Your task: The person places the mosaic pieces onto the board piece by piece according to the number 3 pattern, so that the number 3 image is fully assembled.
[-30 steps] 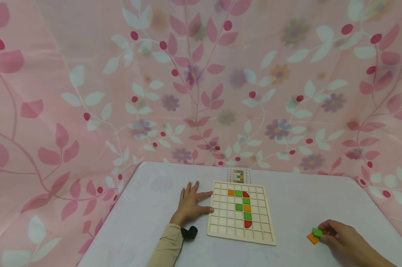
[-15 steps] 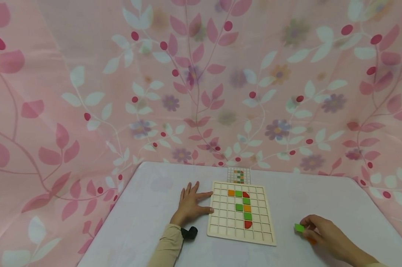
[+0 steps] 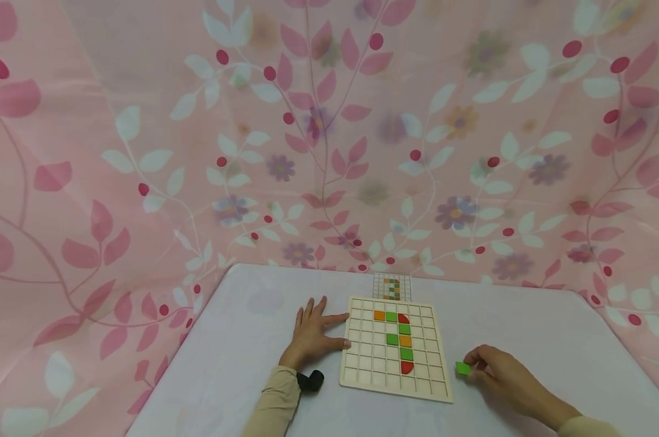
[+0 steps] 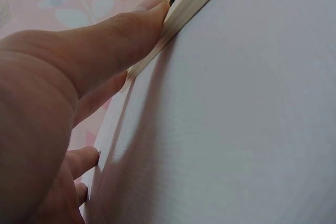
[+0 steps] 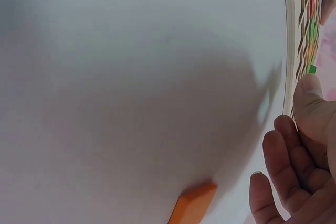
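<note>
My right hand (image 3: pixel 501 376) pinches a green square tile (image 3: pixel 463 368) between thumb and forefinger, just right of the board. The wooden grid board (image 3: pixel 366 377) lies flat and bears a curve of orange, green and red tiles. At its left edge, my left hand (image 3: pixel 311 334) rests with fingers spread, thumb and forefinger touching the rim. In the left wrist view the thumb (image 4: pixel 121 35) presses along the board's side. An orange tile (image 5: pixel 194 203) lies on the table below the right hand in the right wrist view; the head view hides it behind that hand.
A small printed grid card (image 3: pixel 378 286) with a coloured pattern lies behind the board, against its far edge. White cloth covers the table (image 3: pixel 242 321). A pink floral curtain (image 3: pixel 329 152) hangs behind. A black object (image 3: pixel 311 381) sits at the left wrist.
My right hand has lifted the green tile from above the orange one and carried it left toward the board. The left hand and the board have stayed still.
</note>
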### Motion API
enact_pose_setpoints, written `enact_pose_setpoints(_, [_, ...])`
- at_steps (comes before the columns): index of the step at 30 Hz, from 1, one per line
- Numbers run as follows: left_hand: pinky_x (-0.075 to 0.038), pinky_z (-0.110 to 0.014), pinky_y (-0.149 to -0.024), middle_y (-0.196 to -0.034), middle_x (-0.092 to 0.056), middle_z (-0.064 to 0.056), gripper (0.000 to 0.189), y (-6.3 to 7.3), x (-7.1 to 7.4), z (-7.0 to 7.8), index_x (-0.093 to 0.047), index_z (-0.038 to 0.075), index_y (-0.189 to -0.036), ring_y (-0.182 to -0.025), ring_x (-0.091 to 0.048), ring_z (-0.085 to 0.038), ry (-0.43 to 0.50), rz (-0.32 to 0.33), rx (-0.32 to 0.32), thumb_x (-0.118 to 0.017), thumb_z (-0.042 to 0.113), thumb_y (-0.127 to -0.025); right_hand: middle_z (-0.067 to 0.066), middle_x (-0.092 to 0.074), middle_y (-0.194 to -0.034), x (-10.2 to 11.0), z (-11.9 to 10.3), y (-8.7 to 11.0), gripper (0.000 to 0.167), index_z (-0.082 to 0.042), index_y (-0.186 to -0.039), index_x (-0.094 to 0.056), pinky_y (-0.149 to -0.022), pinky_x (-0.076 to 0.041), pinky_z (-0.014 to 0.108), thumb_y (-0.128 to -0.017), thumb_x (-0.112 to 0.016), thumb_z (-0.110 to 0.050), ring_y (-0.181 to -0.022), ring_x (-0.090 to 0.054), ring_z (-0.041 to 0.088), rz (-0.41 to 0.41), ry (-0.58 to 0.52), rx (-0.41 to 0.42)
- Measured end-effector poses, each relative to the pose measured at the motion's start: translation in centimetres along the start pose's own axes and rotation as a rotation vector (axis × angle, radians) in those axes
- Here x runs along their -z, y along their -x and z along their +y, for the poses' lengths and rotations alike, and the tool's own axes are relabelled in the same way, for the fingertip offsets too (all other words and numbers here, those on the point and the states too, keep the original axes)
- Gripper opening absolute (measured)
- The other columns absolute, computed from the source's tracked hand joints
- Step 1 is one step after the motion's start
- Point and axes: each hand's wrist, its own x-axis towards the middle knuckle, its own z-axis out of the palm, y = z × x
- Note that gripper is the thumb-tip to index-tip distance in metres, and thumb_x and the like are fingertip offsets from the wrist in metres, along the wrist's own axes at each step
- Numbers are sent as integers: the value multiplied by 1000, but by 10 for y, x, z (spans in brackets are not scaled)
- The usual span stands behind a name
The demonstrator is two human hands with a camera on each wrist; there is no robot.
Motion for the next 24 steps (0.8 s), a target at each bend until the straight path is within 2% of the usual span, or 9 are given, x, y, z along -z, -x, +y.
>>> enact_pose_setpoints(3, [-2, -71, -129, -174, -26, -21, 69, -1, 0, 0, -70, 27, -143, -164, -6, -50, 0, 0, -1, -89, 53, -81, -11, -67, -99, -7, -6, -5, 22, -13, -107, -69, -75, -55, 25, -92, -82, -21, -87, -56, -7, 13, -12, 13])
enact_pose_setpoints(7, [-2, -71, -129, -174, -26, -22, 70, -1, 0, 0, -70, 27, -143, -164, -6, -50, 3, -1, -5, -89, 53, -81, -9, -67, -102, -14, -12, -13, 28, -13, -108, -70, -78, -57, 26, -90, -85, -28, -89, -57, -4, -12, -21, -23])
enact_pose_setpoints(12, [-2, -71, -129, -174, -26, -22, 70, -2, -2, -1, -70, 26, -143, -164, -6, -50, -5, 1, -11, -89, 53, -81, -8, -68, -114, -21, -20, -22, 21, -24, -105, -69, -89, -60, 32, -90, -84, -29, -102, -62, 6, -16, 19, -6])
enact_pose_setpoints(15, [-2, -71, -129, -174, -26, -22, 70, -2, -3, -2, -70, 27, -143, -163, -7, -50, -15, 2, -13, -89, 53, -81, -10, -67, -116, -24, -25, -27, 19, -28, -103, -69, -94, -60, 37, -90, -83, -29, -107, -63, 10, -15, 36, 9])
enact_pose_setpoints(24, [-2, -70, -129, -174, -26, -22, 70, 0, -2, -3, -70, 27, -142, -163, -7, -50, -11, 0, 1, -89, 54, -80, -14, -63, -114, -29, -38, -35, 19, -30, -99, -69, -96, -58, 34, -90, -85, -28, -107, -59, 6, 11, -23, 15])
